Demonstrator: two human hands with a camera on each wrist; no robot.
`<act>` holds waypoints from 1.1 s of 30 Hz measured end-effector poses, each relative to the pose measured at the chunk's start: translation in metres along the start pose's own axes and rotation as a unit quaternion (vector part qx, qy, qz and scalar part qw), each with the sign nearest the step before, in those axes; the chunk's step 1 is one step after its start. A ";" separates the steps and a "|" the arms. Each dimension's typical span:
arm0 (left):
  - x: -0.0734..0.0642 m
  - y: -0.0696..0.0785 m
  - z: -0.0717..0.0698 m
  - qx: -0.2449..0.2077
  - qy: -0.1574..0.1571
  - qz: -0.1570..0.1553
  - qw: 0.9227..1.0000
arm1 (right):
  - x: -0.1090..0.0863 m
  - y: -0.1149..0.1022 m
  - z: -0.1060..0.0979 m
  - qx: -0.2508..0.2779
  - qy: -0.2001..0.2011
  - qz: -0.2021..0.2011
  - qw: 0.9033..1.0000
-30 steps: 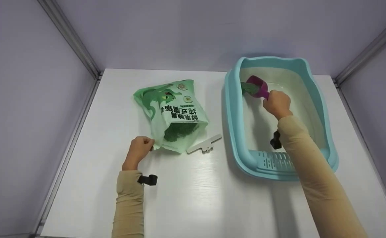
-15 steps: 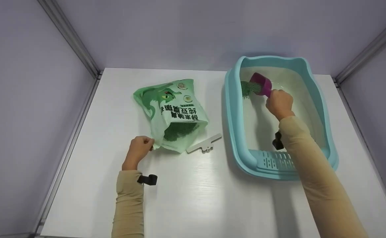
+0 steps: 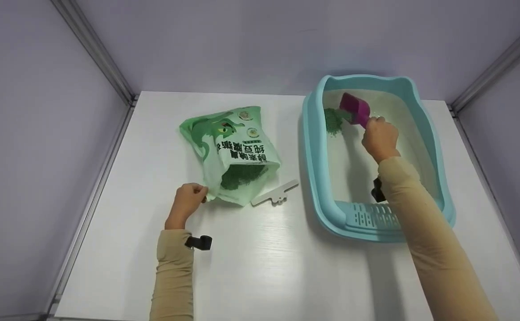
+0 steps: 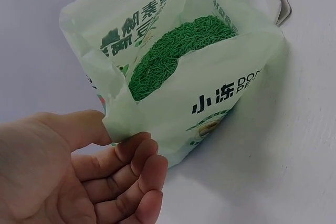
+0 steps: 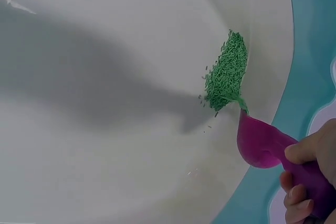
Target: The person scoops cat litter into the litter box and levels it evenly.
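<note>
My right hand [image 3: 381, 137] grips the handle of a magenta scoop [image 3: 354, 108] over the blue litter box [image 3: 314, 147]. In the right wrist view the scoop [image 5: 260, 142] is tipped, and green pellets [image 5: 228, 72] run off its lip onto a small heap on the pale floor of the box. Between thumb and fingers, my left hand [image 3: 188, 200] pinches the corner of an open green litter bag [image 3: 242, 138]. Through the mouth of the bag, more green pellets [image 4: 173, 51] show in the left wrist view. The bag lies on its back.
A white sealing clip [image 3: 275, 195] lies on the white table [image 3: 260, 267] between the bag and the litter box. Pale panels [image 3: 260, 44] wall the table at the back and both sides. A slotted step [image 3: 366, 218] forms the box's near end.
The scoop and my right hand have shifted slightly right and away from me, tipping further. More pellets lie heaped at the box's left side. My left hand and the bag have stayed put.
</note>
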State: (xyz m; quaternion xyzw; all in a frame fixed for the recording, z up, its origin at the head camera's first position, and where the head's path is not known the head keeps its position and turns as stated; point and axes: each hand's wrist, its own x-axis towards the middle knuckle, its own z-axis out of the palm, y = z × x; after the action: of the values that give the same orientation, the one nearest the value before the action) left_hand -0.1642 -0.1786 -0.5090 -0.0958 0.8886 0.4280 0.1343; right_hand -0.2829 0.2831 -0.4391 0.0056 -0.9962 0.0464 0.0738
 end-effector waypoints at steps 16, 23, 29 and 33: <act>0.000 0.000 0.002 0.004 -0.001 -0.002 1.000 | -0.001 0.007 0.003 -0.055 0.058 -0.011 0.997; -0.001 -0.001 0.001 0.000 -0.007 -0.007 1.000 | -0.003 0.013 -0.001 0.016 -0.007 0.036 0.999; 0.000 -0.002 -0.001 -0.002 -0.011 -0.009 1.000 | -0.004 0.024 -0.006 0.096 -0.076 0.088 0.989; 0.000 -0.003 -0.001 0.004 -0.009 -0.007 1.000 | -0.007 0.028 -0.009 0.136 -0.088 0.113 0.980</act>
State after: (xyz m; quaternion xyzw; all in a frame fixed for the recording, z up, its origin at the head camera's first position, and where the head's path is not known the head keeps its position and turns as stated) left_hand -0.1635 -0.1814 -0.5104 -0.0975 0.8882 0.4247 0.1460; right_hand -0.2755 0.3119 -0.4335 -0.0927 -0.9774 0.1887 -0.0218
